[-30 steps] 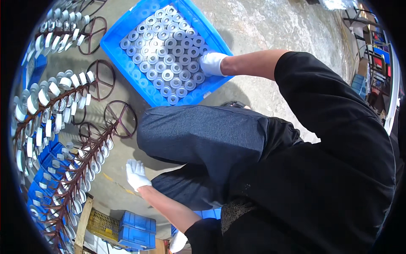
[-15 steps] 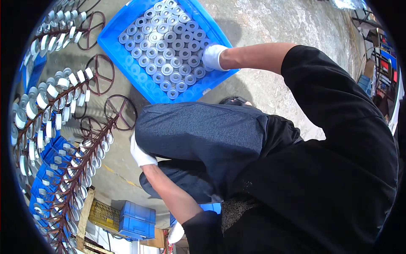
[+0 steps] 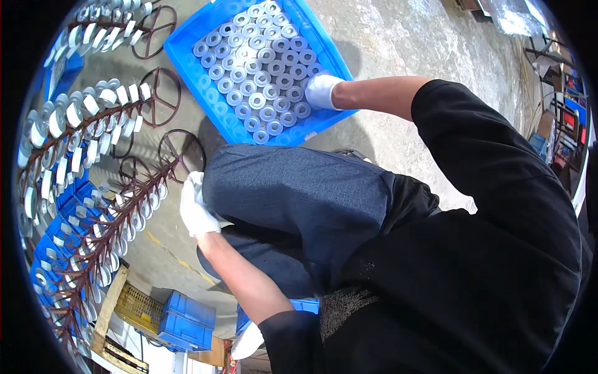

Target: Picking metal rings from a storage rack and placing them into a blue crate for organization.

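Note:
White-gloved, my right hand (image 3: 322, 91) reaches over the right rim of a blue plastic crate (image 3: 218, 123) and down among pale metal rings (image 3: 257, 100). Its fingertips are hidden behind the glove, so whether it grips a ring does not show. The rings lie flat, close together, across the crate's bottom. My left hand (image 3: 196, 209), also in a white glove, is beside my knee with its fingers extended. It is just below the spoked wheel base (image 3: 182, 153) of a dark red rack, apart from it as far as I can see.
Several dark red racks (image 3: 118, 227) with prongs full of white and grey rings stand along the left. Blue crates (image 3: 187, 318) and a yellow basket (image 3: 138, 306) sit at the lower left. Shelving with assorted goods (image 3: 564, 106) is at the far right.
My left hand has risen from behind my knee toward the rack's wheel base, and more of the glove shows. My right hand stays in the crate. The whole view has shifted slightly.

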Demonstrator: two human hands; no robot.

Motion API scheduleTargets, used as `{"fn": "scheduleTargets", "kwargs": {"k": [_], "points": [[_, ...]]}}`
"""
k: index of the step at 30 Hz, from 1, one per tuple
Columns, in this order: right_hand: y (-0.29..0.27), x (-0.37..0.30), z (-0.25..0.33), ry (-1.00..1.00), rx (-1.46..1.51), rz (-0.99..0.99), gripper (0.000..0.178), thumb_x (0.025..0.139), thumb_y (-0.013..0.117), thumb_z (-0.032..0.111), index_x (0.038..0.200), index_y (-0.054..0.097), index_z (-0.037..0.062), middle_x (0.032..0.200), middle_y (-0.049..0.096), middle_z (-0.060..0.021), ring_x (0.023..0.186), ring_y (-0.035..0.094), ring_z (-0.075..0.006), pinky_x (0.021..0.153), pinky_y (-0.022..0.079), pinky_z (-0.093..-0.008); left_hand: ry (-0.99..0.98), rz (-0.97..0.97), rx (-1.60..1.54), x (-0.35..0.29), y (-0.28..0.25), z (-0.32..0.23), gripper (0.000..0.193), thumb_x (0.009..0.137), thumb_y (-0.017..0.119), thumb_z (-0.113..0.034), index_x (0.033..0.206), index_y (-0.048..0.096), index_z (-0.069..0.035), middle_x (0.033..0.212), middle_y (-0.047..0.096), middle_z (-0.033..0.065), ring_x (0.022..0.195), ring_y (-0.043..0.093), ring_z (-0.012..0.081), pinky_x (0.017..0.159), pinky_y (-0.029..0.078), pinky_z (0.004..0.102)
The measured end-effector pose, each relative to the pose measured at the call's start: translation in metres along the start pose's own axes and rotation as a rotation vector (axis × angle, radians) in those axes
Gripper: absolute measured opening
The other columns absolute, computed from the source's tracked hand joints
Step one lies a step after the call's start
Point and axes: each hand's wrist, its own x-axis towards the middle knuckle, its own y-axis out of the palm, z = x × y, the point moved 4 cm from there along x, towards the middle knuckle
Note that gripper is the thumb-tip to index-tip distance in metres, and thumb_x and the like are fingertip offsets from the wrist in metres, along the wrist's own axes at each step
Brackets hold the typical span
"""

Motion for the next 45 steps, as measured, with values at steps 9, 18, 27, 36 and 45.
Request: {"fn": "scheduleTargets", "kwargs": {"k": [9, 18, 27, 36, 45], "points": [[-0.02, -0.012, 0.004, 0.066, -0.033, 0.01, 0.022, 0.081, 0.054, 0.021, 0.086, 0.069, 0.0055, 0.089, 0.067, -0.0123, 0.077, 0.064, -0.0307, 0.07, 0.052, -0.0383, 0.126, -0.151, -0.08, -0.02, -0.071, -0.019, 0.031, 0.092, 0.048, -0.019, 0.113, 0.056, 0.002, 0.108, 0.059, 0.0141, 0.089, 0.057, 0.022, 0.08, 0.045, 0.0299], [-0.007, 0.003, 0.004, 0.064, -0.145, 0.057, 0.023, 0.082, 0.053, 0.021, 0.087, 0.07, 0.0058, 0.087, 0.067, -0.0111, 0.075, 0.064, -0.0301, 0.069, 0.052, -0.0395, 0.147, -0.276, 0.021, -0.01, -0.081, -0.011, 0.036, 0.091, 0.052, -0.024, 0.116, 0.055, 0.001, 0.11, 0.059, 0.0156, 0.09, 0.057, 0.0235, 0.082, 0.045, 0.0313], [-0.007, 0.006, 0.011, 0.147, -0.228, 0.096, 0.022, 0.081, 0.052, 0.018, 0.086, 0.07, 0.0061, 0.086, 0.067, -0.0128, 0.073, 0.064, -0.0298, 0.065, 0.052, -0.0398, 0.141, -0.235, 0.013, -0.003, -0.094, -0.005, 0.036, 0.091, 0.053, -0.025, 0.115, 0.057, 0.0, 0.11, 0.059, 0.0149, 0.087, 0.057, 0.0216, 0.08, 0.045, 0.0299], [0.006, 0.002, -0.007, 0.174, -0.152, -0.012, 0.02, 0.08, 0.053, 0.016, 0.084, 0.07, 0.0055, 0.082, 0.067, -0.0141, 0.07, 0.064, -0.0297, 0.063, 0.052, -0.039, 0.161, -0.204, 0.023, -0.001, -0.097, -0.006, 0.035, 0.091, 0.053, -0.026, 0.114, 0.058, -0.001, 0.109, 0.06, 0.014, 0.087, 0.058, 0.0213, 0.08, 0.045, 0.0305], [0.005, 0.005, 0.005, 0.275, -0.165, 0.02, 0.021, 0.08, 0.053, 0.017, 0.084, 0.07, 0.0057, 0.081, 0.067, -0.0128, 0.069, 0.064, -0.0308, 0.062, 0.052, -0.04, 0.153, -0.207, 0.025, -0.002, -0.098, -0.005, 0.034, 0.091, 0.052, -0.025, 0.114, 0.058, -0.001, 0.107, 0.061, 0.0131, 0.087, 0.057, 0.0215, 0.08, 0.045, 0.0308]]}}
